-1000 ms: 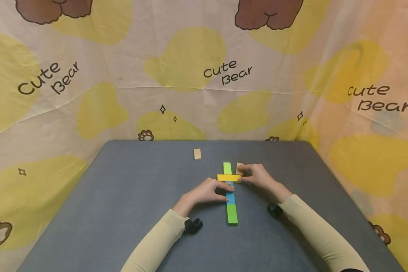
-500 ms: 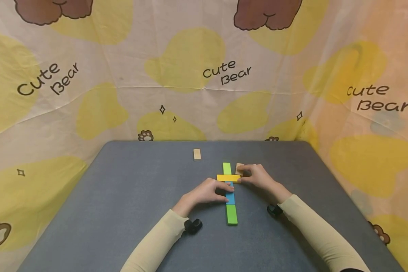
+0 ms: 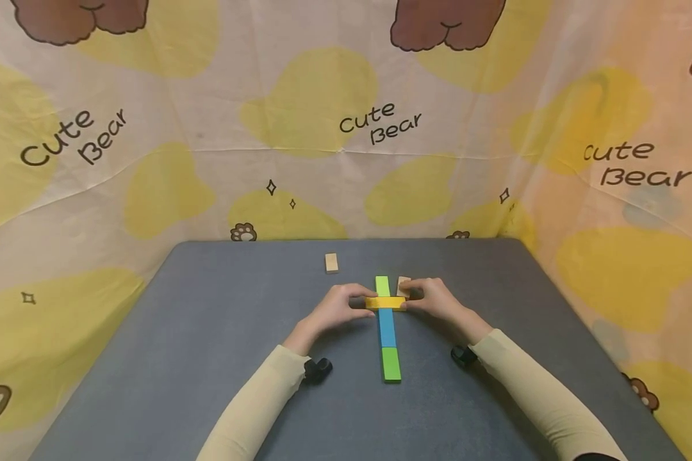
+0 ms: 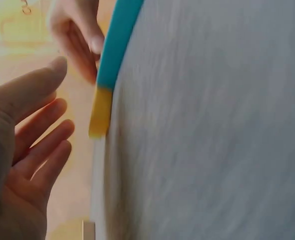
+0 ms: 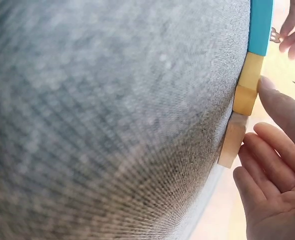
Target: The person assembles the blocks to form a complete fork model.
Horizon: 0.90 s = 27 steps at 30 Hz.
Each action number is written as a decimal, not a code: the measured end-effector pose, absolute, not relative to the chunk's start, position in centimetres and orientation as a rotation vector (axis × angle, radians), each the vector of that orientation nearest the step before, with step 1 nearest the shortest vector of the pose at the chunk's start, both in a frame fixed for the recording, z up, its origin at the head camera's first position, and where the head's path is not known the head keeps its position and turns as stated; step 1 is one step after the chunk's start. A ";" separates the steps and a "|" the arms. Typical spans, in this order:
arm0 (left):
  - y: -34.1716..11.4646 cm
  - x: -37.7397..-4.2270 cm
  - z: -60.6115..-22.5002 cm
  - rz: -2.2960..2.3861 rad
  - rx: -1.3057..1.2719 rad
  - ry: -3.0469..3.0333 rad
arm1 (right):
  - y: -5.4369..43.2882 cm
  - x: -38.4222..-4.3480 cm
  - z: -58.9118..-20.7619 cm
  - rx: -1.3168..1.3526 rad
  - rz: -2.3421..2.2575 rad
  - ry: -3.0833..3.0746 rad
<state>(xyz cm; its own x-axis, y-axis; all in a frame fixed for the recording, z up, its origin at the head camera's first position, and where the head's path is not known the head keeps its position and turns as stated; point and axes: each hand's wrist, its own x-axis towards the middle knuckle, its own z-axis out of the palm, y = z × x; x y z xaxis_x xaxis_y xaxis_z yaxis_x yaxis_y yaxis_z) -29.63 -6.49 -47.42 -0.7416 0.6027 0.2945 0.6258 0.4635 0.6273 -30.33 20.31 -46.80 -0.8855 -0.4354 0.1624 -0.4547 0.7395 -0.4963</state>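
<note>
On the table lies a line of flat blocks: a light green one (image 3: pixel 382 285) at the far end, a blue stretch (image 3: pixel 387 330) and a green block (image 3: pixel 391 365) at the near end. A yellow block (image 3: pixel 385 303) sits crosswise between light green and blue. My left hand (image 3: pixel 336 307) is at its left end, thumb and fingers spread; the left wrist view shows a gap between hand and block. My right hand (image 3: pixel 438 301) has its thumb against the yellow block's right end. Its fingers are at a plain wooden block (image 5: pixel 234 140); whether they touch it I cannot tell.
Another plain wooden block (image 3: pixel 331 263) lies farther back, left of the line. The grey table (image 3: pixel 236 307) is backed by a patterned cloth (image 3: pixel 300 109) at its far edge and along both sides.
My left hand has left the blue stretch and moved away and a little left, to the yellow block's left end. My right hand has stayed at the right end. The view has shifted slightly.
</note>
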 end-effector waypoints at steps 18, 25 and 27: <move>-11.2 -36.1 -47.5 -1.221 -0.613 -2.694 | 20.3 -30.4 -46.9 0.739 0.823 -2.885; -12.3 -37.6 -47.3 -1.305 -0.445 -2.699 | 20.4 -30.4 -47.0 0.724 0.833 -2.886; -12.5 -38.0 -47.3 -1.309 -0.406 -2.718 | 20.4 -30.4 -46.9 0.721 0.840 -2.887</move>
